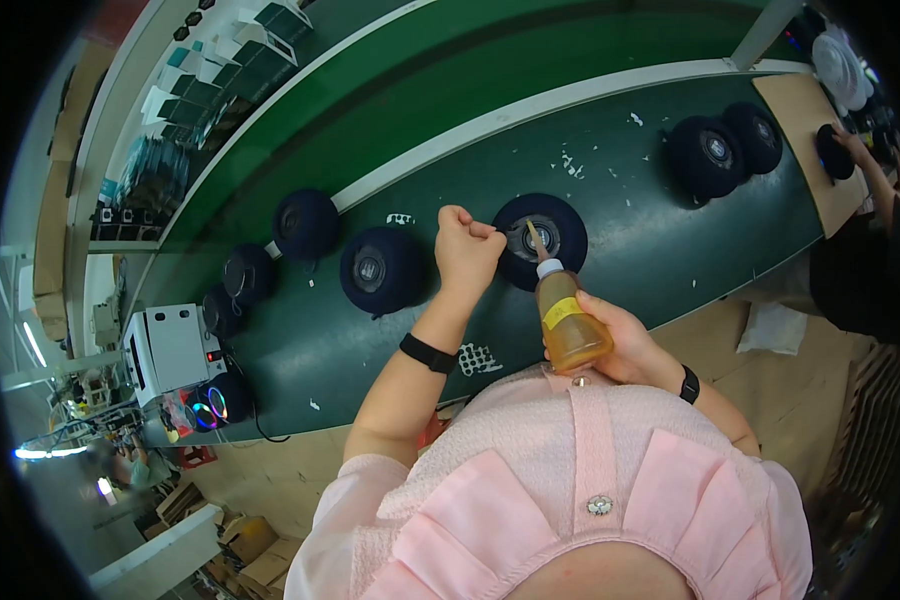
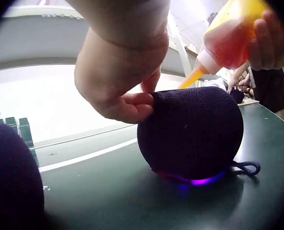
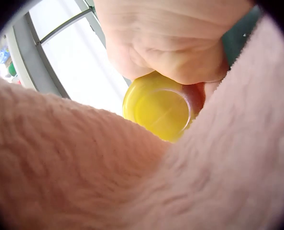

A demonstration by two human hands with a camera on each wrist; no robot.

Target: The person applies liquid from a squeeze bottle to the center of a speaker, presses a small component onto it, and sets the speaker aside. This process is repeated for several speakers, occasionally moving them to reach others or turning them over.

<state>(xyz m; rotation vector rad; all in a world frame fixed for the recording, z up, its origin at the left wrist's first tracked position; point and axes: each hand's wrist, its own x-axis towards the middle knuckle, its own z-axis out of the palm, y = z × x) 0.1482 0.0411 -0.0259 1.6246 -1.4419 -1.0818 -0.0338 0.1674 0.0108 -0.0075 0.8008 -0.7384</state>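
Note:
A round dark-blue fabric speaker (image 1: pixel 567 222) stands on the green table before the person, its round end face up. Purple light glows under its base in the left wrist view, beside a small cord loop (image 2: pixel 247 167). With thumb and finger, the left hand (image 1: pixel 467 252) pinches the fabric at the speaker's top rim. The right hand (image 1: pixel 625 340) grips a squeeze bottle (image 1: pixel 573 325) of amber liquid with a yellow label, tilted so its narrow nozzle (image 1: pixel 536 240) points down at the top face. The right wrist view shows the bottle's round bottom (image 3: pixel 163 112) under the hand.
Another speaker (image 1: pixel 382 270) stands just left, with several more toward the white box-shaped device (image 1: pixel 175 350). Two speakers (image 1: pixel 705 158) stand at the right, near a cardboard sheet (image 1: pixel 805 125) where another person's hand (image 1: pixel 852 148) holds a dark round piece. A pale ledge (image 1: pixel 490 122) runs along the table's back.

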